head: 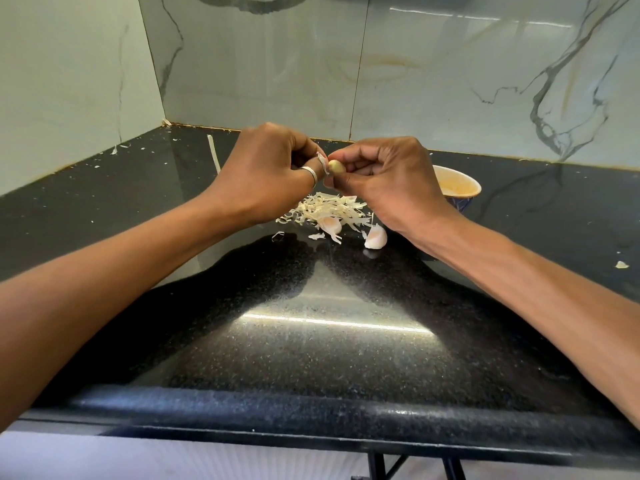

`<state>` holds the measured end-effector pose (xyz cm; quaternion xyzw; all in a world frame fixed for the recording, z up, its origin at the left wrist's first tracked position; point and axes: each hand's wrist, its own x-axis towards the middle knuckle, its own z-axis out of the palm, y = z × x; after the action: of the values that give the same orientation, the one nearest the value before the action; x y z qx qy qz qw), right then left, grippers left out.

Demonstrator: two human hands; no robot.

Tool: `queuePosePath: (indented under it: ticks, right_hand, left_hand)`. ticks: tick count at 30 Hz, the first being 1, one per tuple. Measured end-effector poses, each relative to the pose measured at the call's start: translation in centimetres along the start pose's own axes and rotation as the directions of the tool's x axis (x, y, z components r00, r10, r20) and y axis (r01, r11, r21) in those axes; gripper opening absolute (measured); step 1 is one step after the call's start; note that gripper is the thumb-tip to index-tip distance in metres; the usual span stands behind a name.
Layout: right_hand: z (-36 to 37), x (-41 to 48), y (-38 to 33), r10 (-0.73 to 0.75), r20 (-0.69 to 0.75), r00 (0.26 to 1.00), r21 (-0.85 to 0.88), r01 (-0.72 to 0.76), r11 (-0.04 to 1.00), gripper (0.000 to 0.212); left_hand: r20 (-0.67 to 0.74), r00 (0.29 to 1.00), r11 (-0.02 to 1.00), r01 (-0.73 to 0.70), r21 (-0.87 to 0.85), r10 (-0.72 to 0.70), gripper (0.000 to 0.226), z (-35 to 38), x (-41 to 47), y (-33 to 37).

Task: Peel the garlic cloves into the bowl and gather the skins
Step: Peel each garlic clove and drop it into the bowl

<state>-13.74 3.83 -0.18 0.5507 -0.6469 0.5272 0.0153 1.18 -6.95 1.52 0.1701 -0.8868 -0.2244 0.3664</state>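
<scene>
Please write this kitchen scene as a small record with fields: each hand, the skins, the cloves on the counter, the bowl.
left grip: pinches a skin strip beside the held clove
right grip: pinches the held clove, mostly bare
skin pile: on the counter, below both grips
unpeeled cloves: two, one at the pile's near edge, one just right of it
bowl: behind the right wrist, partly hidden; contents unclear

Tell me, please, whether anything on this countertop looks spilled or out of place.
Yes: stray garlic skin scraps lie apart from the skin pile: one flake near the right side of the countertop, several bits by the far-left wall, plus a long pale strip. Nothing looks damaged.
</scene>
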Motion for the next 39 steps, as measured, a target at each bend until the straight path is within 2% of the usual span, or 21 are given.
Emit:
queuePosePath:
  ticks: [9, 15, 18, 20, 23, 26, 30, 34, 39]
  right_hand:
    - [0.2, 0.0, -0.2, 0.029, 0.040, 0.999, 0.060, -0.031, 0.998, 0.028]
    - [-0.3, -0.2, -0.3, 0.140, 0.100, 0.985, 0.292, -0.164, 0.942, 0.028]
    - [-0.4, -0.1, -0.4, 0.158, 0.108, 0.982, 0.338, -0.185, 0.923, 0.027]
    - [-0.3, -0.2, -0.4, 0.160, 0.102, 0.982, 0.330, -0.185, 0.926, 0.027]
    - [-0.2, -0.3, -0.3, 0.157, 0.086, 0.984, 0.291, -0.175, 0.940, 0.029]
    - [-0.2, -0.3, -0.1, 0.151, 0.080, 0.985, 0.263, -0.167, 0.950, 0.031]
    - [-0.2, -0.3, -0.1, 0.144, 0.077, 0.987, 0.228, -0.158, 0.961, 0.026]
    - [0.0, -0.2, 0.1, 0.136, 0.067, 0.988, 0.198, -0.147, 0.969, 0.025]
    - [0.1, -0.3, 0.1, 0.083, 0.083, 0.993, 0.127, -0.093, 0.988, 0.028]
  left_hand:
    - [0.000, 0.999, 0.999, 0.048, -0.022, -0.048, 0.014, -0.2, 0.1, 0.1]
    - [-0.028, 0.996, 0.996, 0.085, -0.007, -0.085, 0.014, -0.3, 0.4, -0.4]
    - [-0.055, 0.994, 0.996, 0.092, 0.010, -0.091, 0.012, -0.3, 0.5, -0.7]
    - [-0.086, 0.994, 0.997, 0.068, 0.021, -0.066, 0.011, -0.4, 0.6, -0.8]
    - [-0.118, 0.993, 1.000, 0.021, 0.010, -0.020, 0.028, -0.6, 0.5, -0.8]
    - [-0.135, 0.991, 0.998, 0.021, 0.064, -0.012, 0.021, -0.6, 0.3, -0.6]
    - [-0.142, 0.990, 0.994, 0.022, 0.109, -0.006, 0.023, -0.4, 0.1, -0.6]
    - [-0.117, 0.991, 0.995, -0.054, 0.082, 0.064, 0.013, -0.4, 0.2, -0.5]
    - [-0.070, 0.989, 0.990, -0.124, 0.061, 0.128, 0.014, 0.0, 0.0, -0.3]
